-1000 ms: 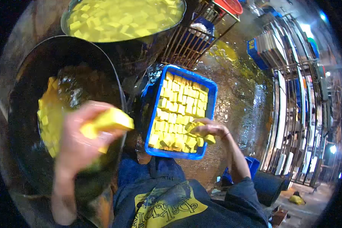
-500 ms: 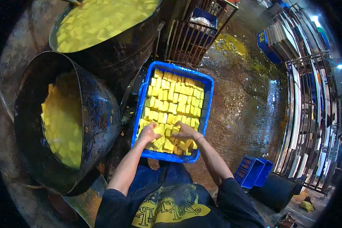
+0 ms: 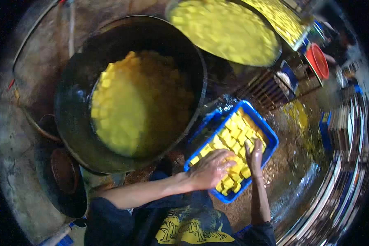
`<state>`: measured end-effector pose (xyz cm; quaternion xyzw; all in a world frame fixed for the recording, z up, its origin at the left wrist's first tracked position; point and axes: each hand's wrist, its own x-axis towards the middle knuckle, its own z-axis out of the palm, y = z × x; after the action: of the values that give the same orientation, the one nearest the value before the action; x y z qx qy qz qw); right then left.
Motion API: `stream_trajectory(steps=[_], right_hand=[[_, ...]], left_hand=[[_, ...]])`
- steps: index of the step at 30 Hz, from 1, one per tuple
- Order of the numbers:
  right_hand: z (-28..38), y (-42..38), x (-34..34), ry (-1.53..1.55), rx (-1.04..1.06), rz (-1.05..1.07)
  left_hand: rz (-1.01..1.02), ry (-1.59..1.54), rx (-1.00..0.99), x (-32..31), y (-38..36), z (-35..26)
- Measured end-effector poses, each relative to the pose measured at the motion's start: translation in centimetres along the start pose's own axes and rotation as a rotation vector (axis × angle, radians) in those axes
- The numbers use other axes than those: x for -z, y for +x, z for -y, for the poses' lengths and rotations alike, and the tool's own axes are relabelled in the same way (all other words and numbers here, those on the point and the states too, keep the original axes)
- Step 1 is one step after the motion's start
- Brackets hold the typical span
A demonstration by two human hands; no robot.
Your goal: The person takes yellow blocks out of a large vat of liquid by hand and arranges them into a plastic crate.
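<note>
Yellow blocks that look like tofu (image 3: 235,133) stand packed in rows in a blue plastic crate (image 3: 270,135) in front of me. My left hand (image 3: 212,169) reaches across the crate's near left side, its fingers curled over blocks and partly blurred. On the right side, my right hand (image 3: 255,155) rests on the blocks with thumb and fingers apart. Between and below the two hands, several blocks (image 3: 233,180) lie less evenly. The undersides of the fingers are hidden.
Left of the crate stands a large dark vat (image 3: 131,164) with yellow blocks in cloudy liquid. Behind it is another full vat (image 3: 225,33). A rusty barred rack (image 3: 262,90), a red basin (image 3: 317,61) and stacked boards (image 3: 340,127) are farther right. The floor (image 3: 291,180) looks wet.
The view has swung left, so the vat fills more of it and the crate appears farther right and tilted. My left hand now lies farther over the blocks, nearer my right hand.
</note>
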<state>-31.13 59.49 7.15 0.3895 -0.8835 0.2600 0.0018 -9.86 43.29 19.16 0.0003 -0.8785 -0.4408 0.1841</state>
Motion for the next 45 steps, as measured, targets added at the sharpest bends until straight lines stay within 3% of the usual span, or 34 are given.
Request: stream_trajectory(steps=[2, 4, 6, 7, 8, 9, 10, 11, 13, 16, 20, 32, 35, 37, 38, 40, 43, 45], right_hand=[[13.7, 7.5, 5.7, 0.184, 0.193, -0.14], [23.9, 12.0, 7.0, 0.477, 0.337, -0.117], [32.0, 15.9, 5.4, 0.351, 0.681, 0.129], [35.2, 17.2, 3.0, 0.328, 0.671, 0.365], [36.7, 18.1, -1.9, 0.27, 0.788, 0.385], [38.5, 19.2, -5.5, -0.006, 0.719, 0.755], [42.5, 20.7, -7.2, -0.41, 0.575, 1.238], [43.3, 21.0, -10.8, -0.522, 0.557, 1.33], [41.7, 19.2, -18.1, -0.503, 0.574, 1.2], [38.3, 15.6, -25.9, -0.426, 0.569, 1.014], [36.0, 12.4, -30.4, -0.366, 0.557, 0.972], [32.7, 10.7, -32.7, -0.043, 0.522, 1.131], [32.5, 11.6, -32.8, 0.05, 0.487, 1.185], [32.4, 12.4, -32.5, 0.138, 0.45, 1.222], [32.3, 13.2, -32.4, 0.202, 0.419, 1.251], [32.1, 15.2, -31.2, 0.355, 0.329, 1.313], [32.4, 18.2, -28.1, 0.556, 0.13, 1.429], [33.6, 20.6, -24.8, 0.634, 0.009, 1.486]], left_hand=[[-0.094, 0.034, -0.139, 9.3, 0.9, -2.7], [-0.129, 0.157, -0.027, 16.8, 0.8, -0.9], [-0.164, 0.18, 0.2, 21.0, -1.7, 5.3], [-0.098, 0.328, 0.318, 22.0, -4.1, 9.8], [0.034, 0.431, 0.496, 22.7, -7.0, 14.3], [0.207, 0.641, 0.559, 22.5, -10.4, 19.3], [0.359, 0.545, 0.683, 22.7, -13.1, 24.0], [0.514, 0.444, 0.805, 23.0, -14.9, 27.1], [0.717, 0.374, 0.816, 22.6, -16.9, 28.6], [0.726, 0.447, 0.852, 20.1, -19.7, 28.8], [0.766, 0.426, 0.805, 18.6, -20.7, 29.5], [0.917, 0.401, 0.622, 21.2, -20.4, 30.2], [0.739, 0.227, 0.694, 22.5, -20.1, 29.3], [0.497, 0.262, 0.596, 23.6, -19.7, 27.4], [0.496, 0.27, 0.594, 22.7, -19.7, 28.4], [0.818, 0.141, 0.818, 21.0, -19.0, 31.1], [0.685, 0.001, 0.923, 21.5, -18.9, 32.3], [0.69, 0.0, 0.815, 23.5, -17.6, 33.3]])
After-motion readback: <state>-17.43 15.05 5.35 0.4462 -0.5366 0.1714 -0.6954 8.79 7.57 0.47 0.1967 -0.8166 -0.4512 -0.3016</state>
